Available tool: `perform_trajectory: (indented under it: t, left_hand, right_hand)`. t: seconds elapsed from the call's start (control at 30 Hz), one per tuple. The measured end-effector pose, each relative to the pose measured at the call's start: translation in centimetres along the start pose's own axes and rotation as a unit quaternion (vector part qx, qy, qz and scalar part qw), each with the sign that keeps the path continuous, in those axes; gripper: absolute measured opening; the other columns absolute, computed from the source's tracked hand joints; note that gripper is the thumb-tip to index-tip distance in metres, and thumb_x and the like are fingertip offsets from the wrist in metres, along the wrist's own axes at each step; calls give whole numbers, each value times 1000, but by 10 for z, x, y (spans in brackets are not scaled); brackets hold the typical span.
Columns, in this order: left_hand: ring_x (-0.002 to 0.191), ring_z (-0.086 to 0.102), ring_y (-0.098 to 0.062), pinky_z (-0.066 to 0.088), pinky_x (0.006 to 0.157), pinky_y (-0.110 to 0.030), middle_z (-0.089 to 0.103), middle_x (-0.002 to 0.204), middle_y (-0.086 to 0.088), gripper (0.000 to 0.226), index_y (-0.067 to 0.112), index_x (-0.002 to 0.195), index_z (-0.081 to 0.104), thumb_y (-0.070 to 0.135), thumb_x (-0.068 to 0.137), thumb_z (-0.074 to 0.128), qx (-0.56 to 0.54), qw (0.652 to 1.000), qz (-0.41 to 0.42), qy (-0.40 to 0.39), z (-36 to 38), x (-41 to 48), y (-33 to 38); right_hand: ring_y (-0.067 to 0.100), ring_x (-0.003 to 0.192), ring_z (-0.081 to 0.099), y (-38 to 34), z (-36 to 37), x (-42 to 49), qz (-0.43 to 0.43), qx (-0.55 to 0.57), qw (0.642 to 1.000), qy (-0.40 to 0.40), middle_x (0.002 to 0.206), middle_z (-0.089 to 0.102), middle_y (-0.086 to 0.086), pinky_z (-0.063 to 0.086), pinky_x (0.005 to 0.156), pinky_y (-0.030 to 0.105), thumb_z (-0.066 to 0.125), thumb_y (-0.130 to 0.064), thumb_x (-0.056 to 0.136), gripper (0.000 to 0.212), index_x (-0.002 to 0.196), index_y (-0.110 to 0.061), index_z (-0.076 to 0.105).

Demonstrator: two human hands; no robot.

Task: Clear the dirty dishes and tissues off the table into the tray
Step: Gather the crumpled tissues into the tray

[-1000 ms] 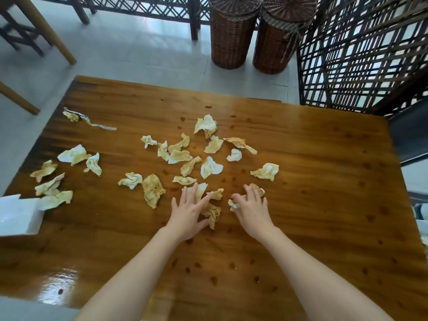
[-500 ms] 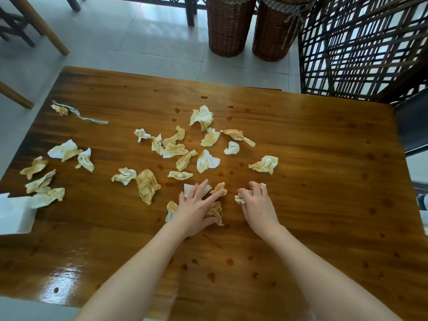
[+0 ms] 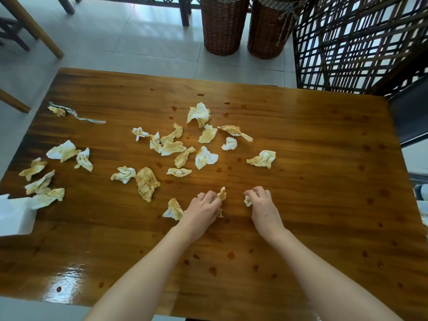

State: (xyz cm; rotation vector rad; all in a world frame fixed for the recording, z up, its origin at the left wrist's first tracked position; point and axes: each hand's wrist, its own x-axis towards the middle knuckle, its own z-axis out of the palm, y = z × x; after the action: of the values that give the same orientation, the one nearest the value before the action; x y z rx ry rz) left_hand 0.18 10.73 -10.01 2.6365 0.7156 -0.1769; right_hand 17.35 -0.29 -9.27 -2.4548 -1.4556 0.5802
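Left hand (image 3: 203, 208): knuckles up at the near centre of the surface. The grip is closed, with the fingers curled round a crumpled brown-stained tissue wad (image 3: 221, 194) whose tip sticks out past the fingertips.
Right hand (image 3: 262, 205): just right of the left hand and apart from it. The grip is closed, with the fingers pinching a small crumpled white tissue (image 3: 247, 201) that shows at the thumb side.
Surface (image 3: 312, 158): glossy brown rectangular wooden table, dotted with reddish-brown drops.
Loose tissue (image 3: 173, 209): stained white-and-tan piece lying just beside the left hand, on its left.
Central scatter (image 3: 205, 158): many crumpled stained tissues spread beyond both hands.
Left scatter (image 3: 62, 151): more stained tissues near the left edge, well apart from the hands.
Wrapper strip (image 3: 90, 120): thin silvery twisted strip at the far left, one end by a small stained scrap (image 3: 58, 111).
White container (image 3: 14, 216): box-like and cut by the frame's left edge, with a tissue resting against it. What it is cannot be told.
Wicker baskets (image 3: 223, 26): two tall brown woven cylinders on the tiled floor beyond the surface.
Lattice screen (image 3: 359, 42): dark wooden grid at the far right.
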Motion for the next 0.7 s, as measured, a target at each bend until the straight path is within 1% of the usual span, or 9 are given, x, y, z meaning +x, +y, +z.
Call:
perform_trajectory:
  t: [0.13, 0.27, 0.37, 0.47, 0.6, 0.7]
  left_hand:
    - [111, 47, -20, 43, 91, -29, 47, 132, -4, 23, 15, 121, 51, 15, 98, 51, 14, 1000, 16, 18, -4, 1, 3]
    - [111, 48, -19, 44, 91, -28, 47, 132, -4, 28, 16, 125, 51, 15, 97, 53, 32, 998, 42, 35, -14, 7, 13]
    - [109, 48, -17, 44, 90, -27, 46, 132, -4, 27, 16, 125, 51, 18, 99, 51, 32, 996, 73, 44, -21, 17, 32]
    - [111, 47, -18, 43, 91, -27, 43, 134, -3, 30, 18, 128, 48, 20, 99, 52, 32, 993, 104, 50, -26, 29, 54]
    - [104, 48, -19, 41, 84, -26, 45, 129, -3, 28, 18, 124, 48, 18, 96, 56, 36, 988, 145, 50, -32, 43, 85]
    - [104, 48, -18, 42, 83, -26, 45, 128, -2, 29, 20, 123, 48, 19, 95, 57, 40, 984, 164, 47, -31, 52, 112]
  right_hand:
    - [16, 110, 45, 4, -3, -10, 13, 4, 1000, 8, 122, 51, 2, 51, 75, 21, 52, 14, 85, 50, 125, -16, 57]
    - [14, 109, 46, 8, -13, -22, 34, 3, 999, 33, 122, 51, 1, 51, 74, 19, 55, 13, 84, 50, 124, -16, 59]
    - [14, 107, 49, 13, -26, -36, 54, 14, 996, 69, 119, 54, 2, 53, 73, 21, 56, 13, 84, 47, 122, -15, 61]
    - [14, 106, 50, 26, -41, -54, 70, 21, 992, 102, 118, 54, 0, 53, 75, 21, 56, 11, 85, 46, 122, -16, 61]
    - [11, 108, 49, 43, -62, -78, 89, 22, 986, 137, 119, 53, -2, 48, 77, 17, 59, 8, 85, 47, 123, -19, 60]
    - [11, 108, 50, 57, -76, -96, 109, 31, 982, 154, 121, 51, -1, 49, 78, 18, 60, 6, 85, 46, 124, -19, 59]
